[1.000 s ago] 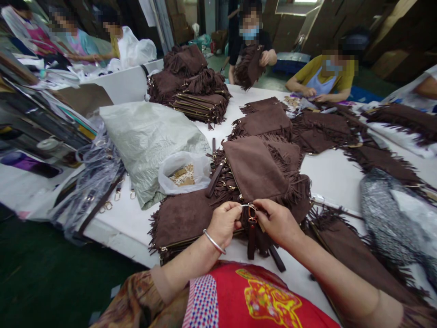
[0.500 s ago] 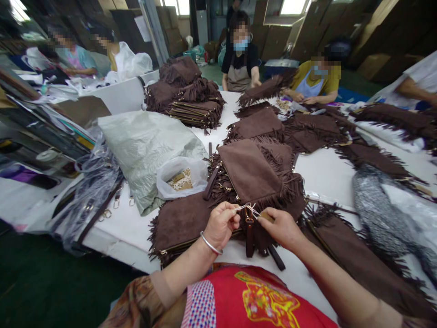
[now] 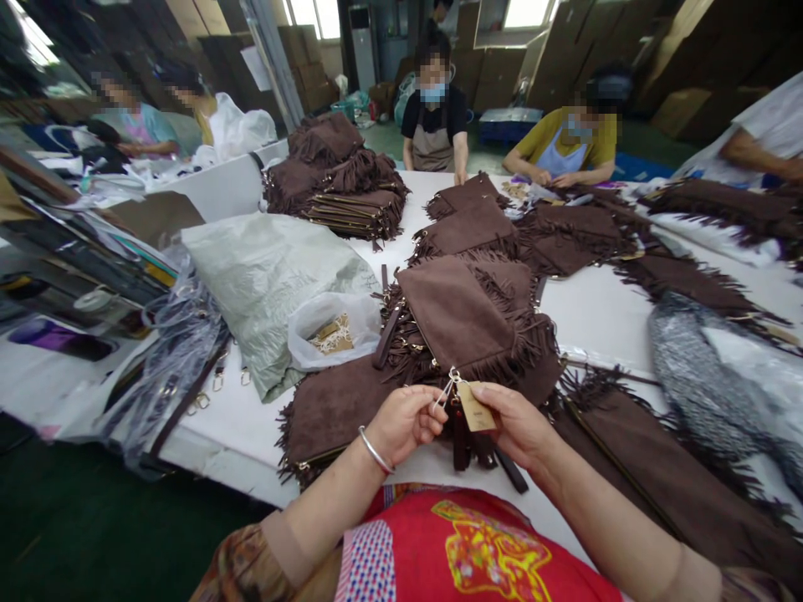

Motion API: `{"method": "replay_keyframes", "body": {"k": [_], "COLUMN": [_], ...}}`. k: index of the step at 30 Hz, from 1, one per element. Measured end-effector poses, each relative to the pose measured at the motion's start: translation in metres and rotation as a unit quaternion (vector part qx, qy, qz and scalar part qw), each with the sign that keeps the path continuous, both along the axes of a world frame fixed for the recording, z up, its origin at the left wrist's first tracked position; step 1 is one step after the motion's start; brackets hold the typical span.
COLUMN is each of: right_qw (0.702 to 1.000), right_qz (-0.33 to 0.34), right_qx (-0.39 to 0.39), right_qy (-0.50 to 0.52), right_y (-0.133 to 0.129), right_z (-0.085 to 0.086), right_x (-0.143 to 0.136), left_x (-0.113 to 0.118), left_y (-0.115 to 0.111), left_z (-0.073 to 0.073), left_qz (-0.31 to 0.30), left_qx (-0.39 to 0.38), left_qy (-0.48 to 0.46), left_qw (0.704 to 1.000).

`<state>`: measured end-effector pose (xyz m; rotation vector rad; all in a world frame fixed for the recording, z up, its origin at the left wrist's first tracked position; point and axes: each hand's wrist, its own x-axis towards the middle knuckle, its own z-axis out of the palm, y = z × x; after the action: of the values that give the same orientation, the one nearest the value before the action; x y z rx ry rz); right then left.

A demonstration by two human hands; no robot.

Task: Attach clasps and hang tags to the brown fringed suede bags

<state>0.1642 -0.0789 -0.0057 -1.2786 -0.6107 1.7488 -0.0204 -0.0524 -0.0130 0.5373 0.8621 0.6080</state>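
Observation:
Between thumb and fingers, my right hand (image 3: 511, 418) pinches a tan card hang tag (image 3: 477, 407). A thin white string (image 3: 447, 390) runs from the tag to the metal ring at the corner of a brown fringed bag (image 3: 461, 313). My left hand (image 3: 414, 422), with a silver bangle at the wrist, is closed on that string. Dark brown wrist straps (image 3: 460, 439) hang just below and behind the tag. The bag lies on top of other brown fringed bags, and one of these (image 3: 335, 410) sticks out to the left.
A white plastic bag (image 3: 301, 355) of tags and strings stands left of the bags, beside a grey-green plastic sheet (image 3: 263, 259). Stacked fringed bags (image 3: 339, 180) lie at the back. Clear-wrapped straps (image 3: 181, 359) are on the left; bubble wrap (image 3: 683, 376) is on the right. Co-workers sit opposite.
The tag has turned flat toward me, and the string now runs down from the ring to my left hand. Opposite, a co-worker has lowered a fringed bag onto the table.

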Motion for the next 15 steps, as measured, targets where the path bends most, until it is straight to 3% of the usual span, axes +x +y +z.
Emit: {"method": "replay_keyframes", "body": {"k": [4, 8, 12, 15], "right_qw": [0.999, 0.998, 0.994, 0.991], "right_qz": [0.001, -0.019, -0.039, 0.020], "right_qx": [-0.032, -0.029, 0.007, 0.084], "right_qy": [-0.021, -0.053, -0.103, -0.104], "right_y": [0.000, -0.001, -0.006, -0.009], "right_z": [-0.004, -0.005, -0.005, -0.006], "right_x": [0.004, 0.000, -0.008, -0.006], "left_x": [-0.003, 0.002, 0.016, 0.023], "left_y": [-0.003, -0.003, -0.004, -0.005], "left_z": [-0.004, -0.002, 0.009, 0.016], "left_qz": [-0.116, -0.197, -0.173, -0.153], "left_qx": [-0.025, 0.050, 0.095, 0.092], "left_qy": [0.049, 0.085, 0.125, 0.143], "left_qw": [0.992, 0.975, 0.972, 0.973]}}
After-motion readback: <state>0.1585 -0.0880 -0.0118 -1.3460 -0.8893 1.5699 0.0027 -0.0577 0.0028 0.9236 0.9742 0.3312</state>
